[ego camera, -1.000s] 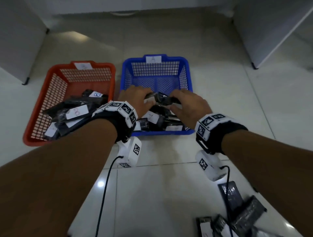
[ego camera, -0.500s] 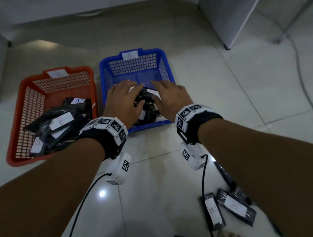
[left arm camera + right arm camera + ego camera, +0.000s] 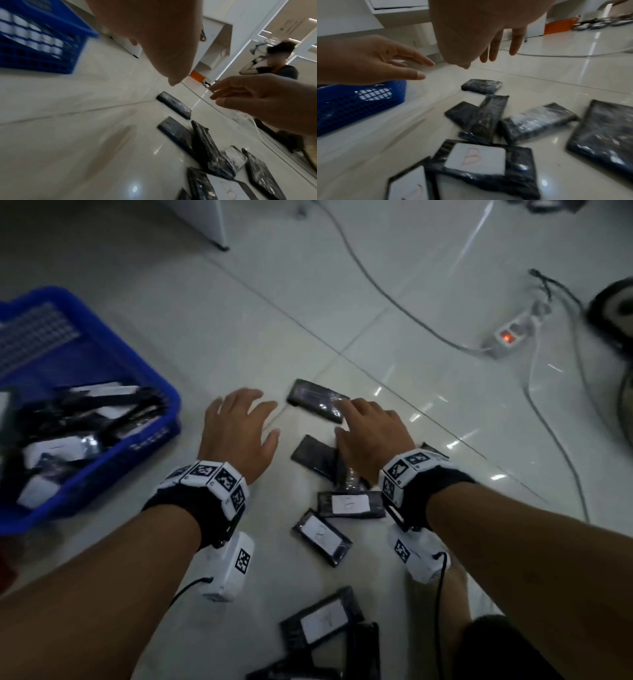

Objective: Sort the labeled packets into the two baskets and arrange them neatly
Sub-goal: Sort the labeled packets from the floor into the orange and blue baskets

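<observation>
Both hands hover over the floor (image 3: 394,313), holding nothing. The left hand (image 3: 236,436) is spread, fingers straight and apart, just right of the blue basket (image 3: 150,392). The right hand (image 3: 371,436) is also loose, fingers extended; its fingertips reach over the right end of the far packet (image 3: 313,402), though contact cannot be told. That packet lies flat, label not showing, between the two hands' fingertips, its long axis running from far-left to near-right. Just under the right palm lie two overlapping packets (image 3: 315,455), also blank side up. Nearer, two labeled packets (image 3: 346,503) lie face up, one lengthwise left to right, the other slanting far-left to near-right. More packets lie nearer still. The blue basket, at left, holds a jumble of packets.
</observation>
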{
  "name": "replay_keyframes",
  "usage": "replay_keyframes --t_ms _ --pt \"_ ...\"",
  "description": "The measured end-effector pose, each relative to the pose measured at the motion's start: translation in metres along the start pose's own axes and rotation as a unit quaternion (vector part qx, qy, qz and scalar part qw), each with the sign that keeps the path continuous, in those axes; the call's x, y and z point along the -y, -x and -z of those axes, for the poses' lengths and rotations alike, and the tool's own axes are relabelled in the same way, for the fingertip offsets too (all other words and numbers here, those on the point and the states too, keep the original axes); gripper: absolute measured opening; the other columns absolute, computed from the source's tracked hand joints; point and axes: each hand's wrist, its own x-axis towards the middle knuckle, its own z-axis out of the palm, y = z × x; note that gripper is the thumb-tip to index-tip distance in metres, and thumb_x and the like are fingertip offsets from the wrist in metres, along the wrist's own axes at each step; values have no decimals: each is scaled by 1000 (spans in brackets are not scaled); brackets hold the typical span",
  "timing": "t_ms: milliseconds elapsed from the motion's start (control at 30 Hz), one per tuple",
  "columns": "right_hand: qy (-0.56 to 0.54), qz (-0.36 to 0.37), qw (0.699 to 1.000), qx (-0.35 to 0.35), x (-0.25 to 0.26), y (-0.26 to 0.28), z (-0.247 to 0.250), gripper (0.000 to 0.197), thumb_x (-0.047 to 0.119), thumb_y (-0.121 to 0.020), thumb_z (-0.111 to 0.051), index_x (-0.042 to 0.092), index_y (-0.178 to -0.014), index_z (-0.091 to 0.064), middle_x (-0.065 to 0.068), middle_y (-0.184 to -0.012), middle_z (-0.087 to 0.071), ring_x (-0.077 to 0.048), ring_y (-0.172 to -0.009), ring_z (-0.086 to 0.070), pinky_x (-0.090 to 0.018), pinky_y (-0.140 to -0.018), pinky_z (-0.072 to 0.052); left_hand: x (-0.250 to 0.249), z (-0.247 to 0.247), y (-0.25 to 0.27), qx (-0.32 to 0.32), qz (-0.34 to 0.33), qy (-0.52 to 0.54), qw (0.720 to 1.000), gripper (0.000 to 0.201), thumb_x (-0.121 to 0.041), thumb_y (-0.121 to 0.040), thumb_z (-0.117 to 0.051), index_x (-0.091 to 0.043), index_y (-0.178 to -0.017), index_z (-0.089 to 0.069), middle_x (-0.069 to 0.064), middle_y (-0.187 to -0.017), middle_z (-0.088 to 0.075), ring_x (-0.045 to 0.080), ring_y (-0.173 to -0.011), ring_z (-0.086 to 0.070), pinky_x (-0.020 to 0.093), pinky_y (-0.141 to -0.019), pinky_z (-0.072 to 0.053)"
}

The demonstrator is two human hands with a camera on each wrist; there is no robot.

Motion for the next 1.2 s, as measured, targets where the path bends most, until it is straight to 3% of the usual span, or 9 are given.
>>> replay_keyframes --t_ms 167,333,467,667,733,867,933,1033,1200 --pt "-34 -34 998 34 -46 -6 -25 46 32 -99 -44 22 -144 -38 -1 -144 -44 -23 -130 -42 -42 -103 -38 -28 -42 -21 97 -30 63 993 44 -28 -81 -72 -16 -122 -64 9 -127 -59 31 -116 -54 43 -92 -44" --pt "-83 1 996 29 -51 -63 -38 43 32 -96 -50 22 -138 -47 0 -140 -48 -23 -126 -46 -40 -99 -41 -22 -65 -31 215 -101 62 969 56 -43 -67 -78 -24 -119 -67 5 -126 -61 27 -115 -56 42 -94 -48" --pt "-102 62 990 69 -43 -106 -48 55 34 -89 -61 22 -140 -45 0 -144 -44 -24 -126 -46 -41 -100 -42 -9 -68 -24 211 -118 41 969 59 -51 -67 -78 -19 -115 -70 7 -115 -65 29 -102 -60 42 -82 -53" --pt "-97 70 989 89 -27 -126 -61 64 34 -83 -67 25 -142 -42 -4 -139 -46 -28 -125 -45 -41 -98 -43 22 -49 -13 176 -29 -10 984 63 -62 -72 -54 -9 -103 -68 8 -101 -63 28 -90 -58 41 -73 -53" --pt "-89 61 991 80 -24 -126 -61 63 34 -82 -68 24 -139 -43 -5 -134 -48 -29 -121 -46 -42 -95 -44 26 -46 -10 172 -13 -18 985 66 -61 -72 -54 -7 -110 -65 10 -106 -63 29 -94 -58 40 -76 -53" --pt "-161 17 985 64 -23 -124 -57 53 36 -80 -65 24 -130 -52 -8 -117 -59 -30 -106 -56 -38 -86 -50 16 -53 -15 197 -56 4 979 65 -51 -76 -66 -16 -130 -58 6 -119 -61 26 -106 -56 40 -85 -51" --pt "-229 -18 972 47 -26 -120 -56 37 32 -84 -61 22 -119 -57 -6 -104 -65 -28 -92 -62 -32 -74 -52 9 -55 -18 205 -51 -5 977 62 -49 -77 -68 -20 -131 -56 4 -115 -61 25 -104 -55 38 -84 -50" --pt "-308 -61 949 37 -31 -115 -53 12 33 -90 -56 21 -95 -56 4 -78 -58 -17 -71 -58 -21 -54 -39 1 -49 -20 211 15 -52 976 67 -48 -73 -68 -21 -131 -50 7 -106 -60 28 -97 -57 38 -76 -51" --pt "-459 -127 877 62 -20 -107 -42 14 31 -87 -65 19 -93 -64 5 -74 -57 -12 -68 -58 -24 -60 -46 8 -41 -4 224 122 -73 964 68 -33 -72 -67 -16 -129 -33 12 -103 -52 35 -89 -58 38 -68 -49"
